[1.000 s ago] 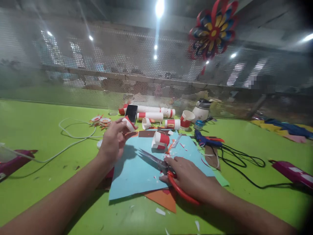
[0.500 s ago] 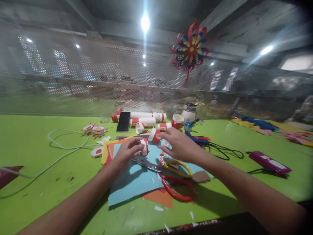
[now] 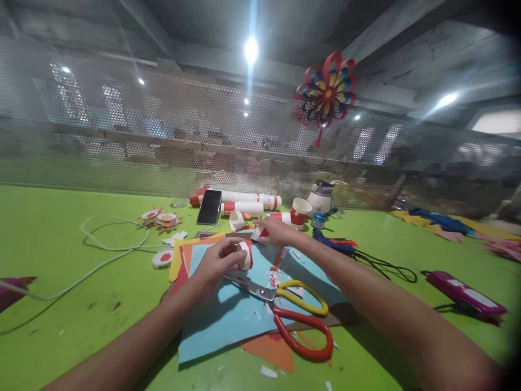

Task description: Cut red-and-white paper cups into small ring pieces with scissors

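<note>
My left hand (image 3: 223, 258) pinches a short red and white paper cup piece (image 3: 246, 255) above light blue paper (image 3: 220, 326). Farther back, my right hand (image 3: 277, 230) has its fingers around a second red and white paper cup (image 3: 256, 234), partly hidden by them. Large scissors (image 3: 260, 293) with one yellow and one red handle lie on the blue paper, just below both hands. Small red and white scraps (image 3: 273, 276) are scattered beside the blades.
Behind the hands are a phone (image 3: 209, 207), white and red tubes (image 3: 243, 209), an upright cup (image 3: 300, 213) and a kettle-like jug (image 3: 321, 196). Round paper pieces (image 3: 163, 259) and a white cable (image 3: 109, 250) lie left. A purple glue gun or similar device (image 3: 466, 293) sits right.
My right hand has moved left onto the second paper cup, and its fingers have closed around it. My left hand keeps its cup piece. The whole view has shifted slightly.
</note>
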Motion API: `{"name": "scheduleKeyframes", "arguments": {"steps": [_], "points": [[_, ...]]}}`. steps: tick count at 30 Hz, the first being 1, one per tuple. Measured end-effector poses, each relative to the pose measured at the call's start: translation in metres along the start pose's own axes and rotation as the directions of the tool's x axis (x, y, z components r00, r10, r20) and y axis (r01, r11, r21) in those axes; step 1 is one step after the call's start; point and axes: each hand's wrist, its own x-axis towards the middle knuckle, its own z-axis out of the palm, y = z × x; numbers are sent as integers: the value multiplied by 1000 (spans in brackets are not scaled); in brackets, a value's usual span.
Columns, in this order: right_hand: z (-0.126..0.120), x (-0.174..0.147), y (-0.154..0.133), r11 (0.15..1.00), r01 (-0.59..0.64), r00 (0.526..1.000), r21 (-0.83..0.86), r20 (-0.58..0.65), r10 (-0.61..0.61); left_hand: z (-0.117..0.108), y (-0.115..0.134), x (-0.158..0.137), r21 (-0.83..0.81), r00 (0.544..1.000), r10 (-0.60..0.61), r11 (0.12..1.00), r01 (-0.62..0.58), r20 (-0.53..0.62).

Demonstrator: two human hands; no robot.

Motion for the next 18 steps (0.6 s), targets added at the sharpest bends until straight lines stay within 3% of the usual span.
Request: {"name": "scheduleKeyframes", "arguments": {"steps": [6, 10, 12, 15, 18], "points": [[-2, -17, 25, 983, -44, 979, 176, -188, 78, 0, 2, 1, -16, 1000, -6, 1000, 6, -4], [-20, -26, 56, 945, -124, 925, 303, -310, 221, 1, 2, 0, -12, 1000, -8, 1000, 8, -17], [-34, -25, 80, 914, -182, 860, 363, -391, 327, 1, 2, 0, -14, 1000, -9, 1000, 8, -15], [-50, -16, 118, 862, -256, 723, 437, -506, 471, 1, 3, 1, -24, 1000, -1, 1000, 0, -15], [-48, -2, 148, 819, -308, 605, 483, -566, 561, 0, 3, 1, -25, 1000, -1, 1000, 1, -24]]}}
